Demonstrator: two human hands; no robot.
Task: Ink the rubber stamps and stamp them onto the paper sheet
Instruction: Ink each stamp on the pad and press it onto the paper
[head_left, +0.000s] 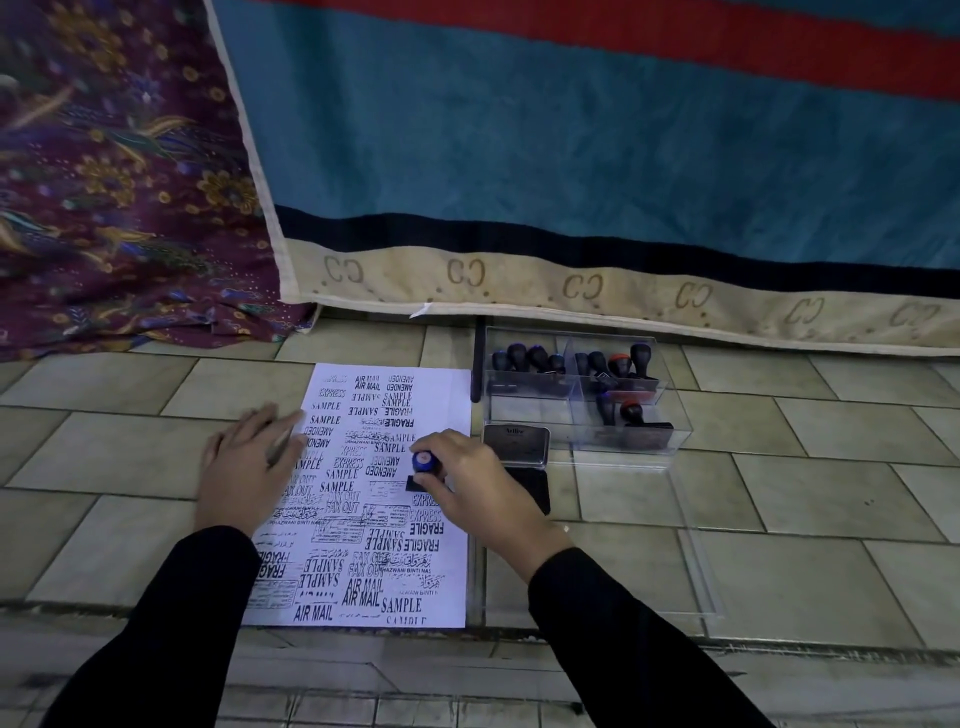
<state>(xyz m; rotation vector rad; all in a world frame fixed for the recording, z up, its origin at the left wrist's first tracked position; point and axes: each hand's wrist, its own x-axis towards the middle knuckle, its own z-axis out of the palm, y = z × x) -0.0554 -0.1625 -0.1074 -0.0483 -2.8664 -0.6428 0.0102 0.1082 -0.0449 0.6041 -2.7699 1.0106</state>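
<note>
Paper sheet (445, 400), surely thin and light, lies on the tiles (104, 457); the left hand (249, 462) presses its left edge with flat, straight fingers. Right of the middle, the right hand (470, 486) grips the stamp (423, 463) by its stiff knob, probably the best hold, base on the sheet. Unprinted room shows top right, near the ink pad (517, 447).

Hidden printing face of stamp (423, 461)

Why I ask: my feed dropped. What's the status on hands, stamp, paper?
Left hand flat on paper sheet, holding it down. Right hand grips blue-topped stamp, base on sheet. Ink pad open beside sheet; nothing blocking.
</note>
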